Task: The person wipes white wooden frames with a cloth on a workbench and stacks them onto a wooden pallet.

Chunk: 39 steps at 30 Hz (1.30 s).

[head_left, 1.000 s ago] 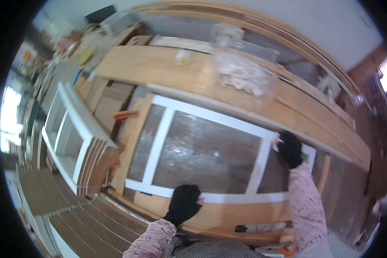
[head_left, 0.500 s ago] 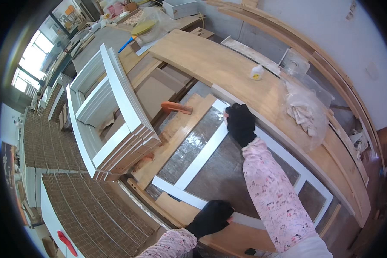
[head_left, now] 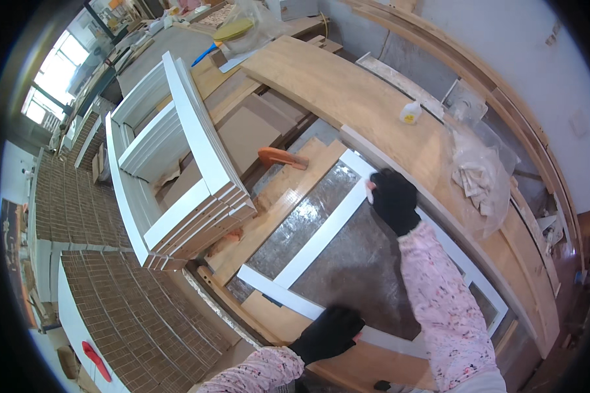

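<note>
A white ladder-like frame (head_left: 321, 234) lies flat over a dull grey metal surface (head_left: 351, 278) on the bench. My right hand (head_left: 394, 200), in a black glove with bare fingertips, is curled over the far rail where a crossbar meets it. On the near rail, my left hand (head_left: 329, 333), gloved the same way, rests with its fingers bent around the edge; their tips are partly hidden. Beyond the frame's left end, an orange curved tool (head_left: 283, 158) sits on a wooden board. Several similar white frames (head_left: 200, 141) are stacked to the left.
A long raised wooden board (head_left: 347, 85) borders the far side, carrying a small white bottle (head_left: 410, 112) and a plastic bag with cloth (head_left: 478, 177). Slatted brown stacks (head_left: 137, 314) stand at lower left, beside a red handled object (head_left: 96, 360). Long timbers (head_left: 498, 88) lean by the wall.
The whole view has shifted a little, moving most things right in the picture. Both hands keep nearly the same places on the white frame.
</note>
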{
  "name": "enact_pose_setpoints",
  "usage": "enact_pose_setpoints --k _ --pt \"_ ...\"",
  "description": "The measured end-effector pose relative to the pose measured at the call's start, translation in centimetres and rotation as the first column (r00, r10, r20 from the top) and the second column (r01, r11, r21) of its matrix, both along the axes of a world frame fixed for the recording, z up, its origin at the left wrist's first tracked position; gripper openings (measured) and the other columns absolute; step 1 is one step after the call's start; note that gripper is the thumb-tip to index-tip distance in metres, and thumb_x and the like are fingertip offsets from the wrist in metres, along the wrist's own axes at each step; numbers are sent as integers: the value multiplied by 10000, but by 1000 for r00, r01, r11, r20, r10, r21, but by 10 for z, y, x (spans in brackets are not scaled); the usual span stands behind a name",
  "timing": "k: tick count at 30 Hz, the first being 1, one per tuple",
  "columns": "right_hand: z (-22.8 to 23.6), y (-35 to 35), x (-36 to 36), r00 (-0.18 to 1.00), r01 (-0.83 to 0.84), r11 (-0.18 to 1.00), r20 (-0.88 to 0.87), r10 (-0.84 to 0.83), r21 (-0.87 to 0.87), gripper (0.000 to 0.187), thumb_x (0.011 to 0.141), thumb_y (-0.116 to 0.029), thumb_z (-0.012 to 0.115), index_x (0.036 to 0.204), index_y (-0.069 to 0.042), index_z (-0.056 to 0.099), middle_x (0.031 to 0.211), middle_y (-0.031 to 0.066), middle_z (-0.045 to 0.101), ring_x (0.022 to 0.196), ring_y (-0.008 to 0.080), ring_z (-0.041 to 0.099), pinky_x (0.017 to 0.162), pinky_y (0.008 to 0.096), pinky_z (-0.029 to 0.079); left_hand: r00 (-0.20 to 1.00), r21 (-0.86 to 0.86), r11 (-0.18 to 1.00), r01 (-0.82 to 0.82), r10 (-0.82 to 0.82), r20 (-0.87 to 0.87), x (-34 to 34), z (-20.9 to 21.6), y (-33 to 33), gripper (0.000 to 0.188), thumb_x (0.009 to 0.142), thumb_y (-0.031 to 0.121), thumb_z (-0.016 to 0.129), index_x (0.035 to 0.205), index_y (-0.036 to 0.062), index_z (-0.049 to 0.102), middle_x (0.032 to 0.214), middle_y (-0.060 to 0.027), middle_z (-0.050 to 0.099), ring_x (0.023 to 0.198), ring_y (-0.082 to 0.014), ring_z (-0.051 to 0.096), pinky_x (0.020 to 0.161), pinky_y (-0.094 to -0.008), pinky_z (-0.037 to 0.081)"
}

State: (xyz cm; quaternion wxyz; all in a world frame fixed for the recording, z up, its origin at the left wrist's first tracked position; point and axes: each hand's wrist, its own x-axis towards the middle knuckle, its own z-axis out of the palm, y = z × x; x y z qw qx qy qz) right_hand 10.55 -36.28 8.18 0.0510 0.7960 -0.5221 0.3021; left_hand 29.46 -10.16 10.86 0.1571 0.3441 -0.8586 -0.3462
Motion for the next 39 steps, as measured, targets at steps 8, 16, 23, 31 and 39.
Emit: enact_pose_setpoints --k 8,16,23,31,39 --pt "1 -5 -4 999 40 998 -36 -38 48 71 874 -183 613 839 -132 646 759 95 615 722 301 638 658 448 500 998 -43 999 -16 13 -59 -12 5 0 285 814 215 720 1041 49 667 1051 -127 647 1025 -343 600 901 -451 483" --pt "14 106 -33 937 -113 905 346 -41 411 182 809 -214 732 919 -75 695 833 120 684 754 315 670 693 407 533 996 61 998 12 -17 91 -2 0 8 291 800 203 702 1037 47 638 1064 -146 627 1012 -334 586 894 -456 477" --pt "49 156 92 862 -414 876 417 290 246 111 803 -121 687 895 -63 664 876 121 628 841 327 632 741 419 501 977 -244 960 -139 92 -193 -9 -19 17 428 813 216 699 1187 24 619 1085 -195 651 965 -341 637 845 -427 511" --pt "44 175 193 914 -387 819 56 403 423 82 834 -205 660 829 -131 693 825 70 632 769 283 635 663 443 504 49 398 605 689 509 -859 -36 -171 62 368 1017 141 506 1371 44 532 1383 -137 548 1325 -252 493 1155 -358 371" --pt "36 202 157 881 -455 841 11 473 292 88 801 -197 692 765 -133 645 770 76 600 704 298 620 610 449 491 997 433 899 -66 74 -3 -12 -183 84 346 922 230 673 1232 79 646 1212 -109 651 1150 -248 627 1004 -379 491"
